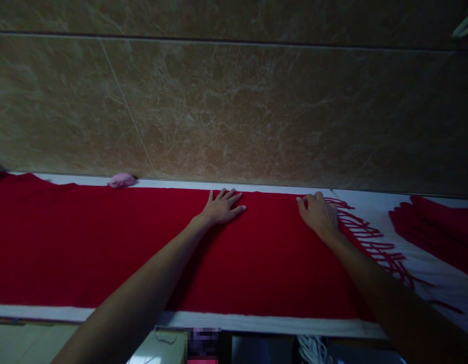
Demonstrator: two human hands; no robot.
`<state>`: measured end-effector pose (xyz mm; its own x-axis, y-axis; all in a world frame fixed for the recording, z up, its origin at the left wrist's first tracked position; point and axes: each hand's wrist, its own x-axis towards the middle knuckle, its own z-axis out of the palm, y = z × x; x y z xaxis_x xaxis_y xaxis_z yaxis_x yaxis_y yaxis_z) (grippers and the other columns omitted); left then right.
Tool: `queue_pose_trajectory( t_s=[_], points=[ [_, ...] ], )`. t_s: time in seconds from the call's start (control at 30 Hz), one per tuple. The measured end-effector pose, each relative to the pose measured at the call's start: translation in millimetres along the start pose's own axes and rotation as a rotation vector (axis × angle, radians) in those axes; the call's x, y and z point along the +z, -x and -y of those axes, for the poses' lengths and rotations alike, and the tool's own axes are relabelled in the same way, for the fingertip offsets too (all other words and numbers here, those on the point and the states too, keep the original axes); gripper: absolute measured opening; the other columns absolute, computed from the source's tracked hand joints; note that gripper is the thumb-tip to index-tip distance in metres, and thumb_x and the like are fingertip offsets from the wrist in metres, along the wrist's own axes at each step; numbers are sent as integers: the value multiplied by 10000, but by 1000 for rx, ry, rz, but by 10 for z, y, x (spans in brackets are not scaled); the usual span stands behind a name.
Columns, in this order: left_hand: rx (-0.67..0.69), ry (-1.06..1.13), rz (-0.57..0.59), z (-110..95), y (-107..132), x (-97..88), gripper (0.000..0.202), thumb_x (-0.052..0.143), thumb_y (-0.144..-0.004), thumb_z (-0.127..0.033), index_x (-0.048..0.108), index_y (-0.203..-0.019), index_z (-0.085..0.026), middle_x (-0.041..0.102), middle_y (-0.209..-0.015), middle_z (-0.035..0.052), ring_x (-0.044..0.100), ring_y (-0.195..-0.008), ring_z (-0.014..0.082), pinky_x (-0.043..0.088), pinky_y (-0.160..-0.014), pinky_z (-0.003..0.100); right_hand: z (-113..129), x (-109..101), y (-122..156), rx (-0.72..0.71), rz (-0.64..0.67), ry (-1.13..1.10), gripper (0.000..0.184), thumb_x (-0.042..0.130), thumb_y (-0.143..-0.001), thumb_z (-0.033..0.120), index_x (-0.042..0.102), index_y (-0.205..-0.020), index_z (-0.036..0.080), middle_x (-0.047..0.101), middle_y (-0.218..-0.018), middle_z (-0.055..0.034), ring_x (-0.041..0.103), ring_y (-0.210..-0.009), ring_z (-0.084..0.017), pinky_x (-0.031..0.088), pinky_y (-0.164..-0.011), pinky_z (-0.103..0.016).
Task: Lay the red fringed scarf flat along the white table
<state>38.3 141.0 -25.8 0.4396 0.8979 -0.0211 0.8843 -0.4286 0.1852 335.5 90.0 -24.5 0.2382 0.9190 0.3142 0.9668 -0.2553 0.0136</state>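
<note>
A long red scarf (264, 263) with a twisted fringe (370, 237) at its right end lies spread flat along a white-covered table. My left hand (221, 207) rests on its far half, palm down with fingers spread. Further right, near the far corner beside the fringe, my right hand (317, 213) has its fingers curled and pinched at the scarf's far edge. The left part of the scarf shows slight ripples along its far side.
Brown marbled tiles (218, 111) rise behind the table. A small pink bundle (122, 180) sits at the back edge. Folded red cloth (438, 227) lies at the right on the white cover (256, 320). Below the front edge hangs a coiled white cord (312, 349).
</note>
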Motion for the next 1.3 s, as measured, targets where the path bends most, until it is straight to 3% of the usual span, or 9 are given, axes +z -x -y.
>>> queue_pose_trajectory(
  t_s=[0.4,1.3],
  points=[
    [4,12,-5,1,8,-6,761,249,-988,-733,327,-1623,-320,206,-1725,28,116,-1599,348,55,-1250,679,-15,17,0,7,-3,-26,476,331,-1037,416,680,-1146,112,622,-1219,-199,569,-1129,-334,413,-882,-452],
    [-8,19,5,-22,16,-27,753,247,-983,-734,327,-1620,-340,197,-1728,20,106,-1601,337,55,-1255,662,-23,43,-3,34,18,-36,438,347,-1036,422,659,-1145,135,635,-1239,-186,567,-1164,-332,447,-865,-441]
  ],
)
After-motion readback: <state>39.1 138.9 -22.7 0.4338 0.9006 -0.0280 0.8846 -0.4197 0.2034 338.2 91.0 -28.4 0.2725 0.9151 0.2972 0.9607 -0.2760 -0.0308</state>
